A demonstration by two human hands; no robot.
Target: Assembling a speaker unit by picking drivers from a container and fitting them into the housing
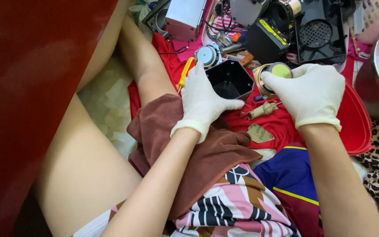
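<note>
The gloved left hand (202,102) rests on a black hexagonal housing (230,80); the gloved right hand (307,94) grips a round part (273,74) (possibly a small speaker), over red cloth (277,125).

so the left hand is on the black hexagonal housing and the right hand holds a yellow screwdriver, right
Not quite. In the head view the right hand holds a round, brass-rimmed part; the yellow screwdriver lies behind the left hand, which does rest on the black hexagonal housing.
</note>
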